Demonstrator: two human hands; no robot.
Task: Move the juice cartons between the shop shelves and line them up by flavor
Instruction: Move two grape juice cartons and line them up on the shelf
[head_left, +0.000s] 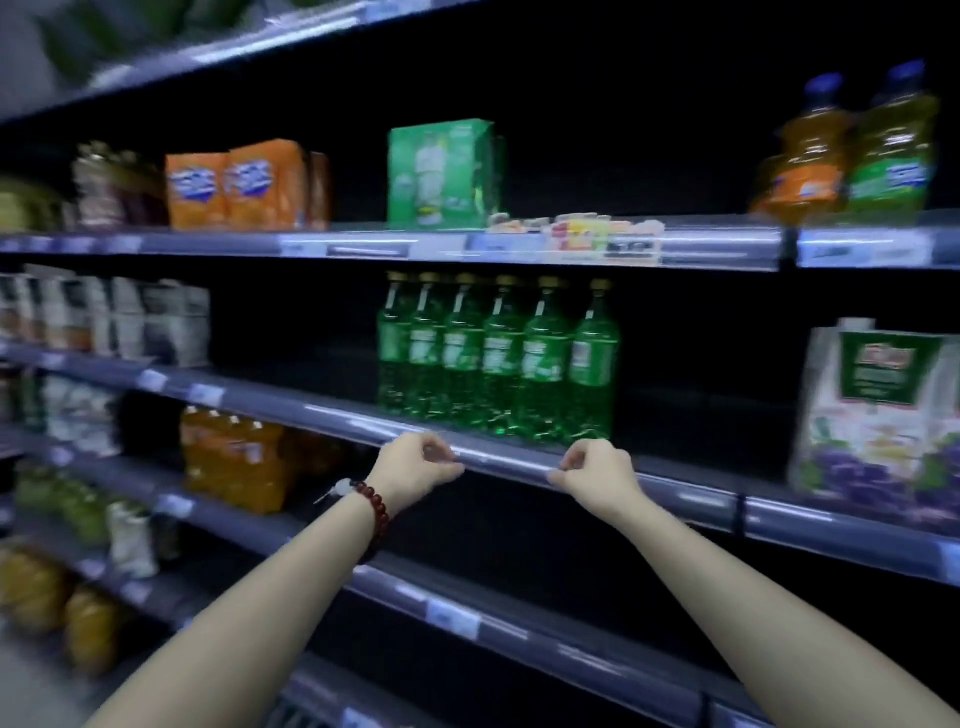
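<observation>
left hand (421, 467) fingers curled, empty | right hand (597, 467) likewise | green bottles (498, 358) behind | grape carton (878, 415) right

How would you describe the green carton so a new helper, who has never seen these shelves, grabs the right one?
Find the long shelf above the row of green bottles. The green carton stands on it, directly above those bottles, by itself in the middle. The orange cartons sit further left on that shelf; it is the only green box there.
</observation>
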